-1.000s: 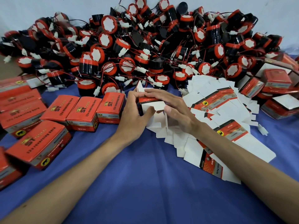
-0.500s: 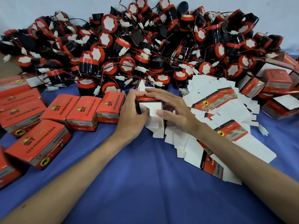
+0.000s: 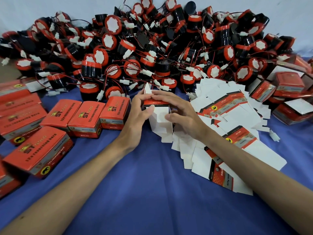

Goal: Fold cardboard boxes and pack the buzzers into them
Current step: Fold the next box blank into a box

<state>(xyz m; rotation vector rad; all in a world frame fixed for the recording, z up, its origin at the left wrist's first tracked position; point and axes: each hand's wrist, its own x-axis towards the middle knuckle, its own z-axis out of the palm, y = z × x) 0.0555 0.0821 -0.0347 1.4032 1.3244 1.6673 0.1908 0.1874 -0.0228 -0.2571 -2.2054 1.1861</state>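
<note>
Nearest me the table (image 3: 152,192) shows its blue cloth, with both forearms running up across it; at the middle my left hand (image 3: 135,119) curls round the left side of the box (image 3: 159,116), thumb pressed on its white face, and my right hand (image 3: 183,116) pinches it from the other side, fingers laid over the red top, thumb against a white flap; I judge the two-sided hold is there to square the sleeve while an end gets tucked, since one pointed flap stands loose behind my fingers; the box stands upright at the left edge of the blanks (image 3: 240,122), a fanned heap of flat cartons, mostly white side up, handy for the next pick; to the left a row of closed boxes (image 3: 86,117) stands side by side, presumably finished and parked out of the way; beyond, the buzzers (image 3: 152,53) are heaped against the wall, wires tangled, near enough for either hand; whether the box's bottom is closed I cannot tell, as my palms cover it, and its inside is hidden; boxes at both sides are cut off by the frame, their small print too blurred to read.
</note>
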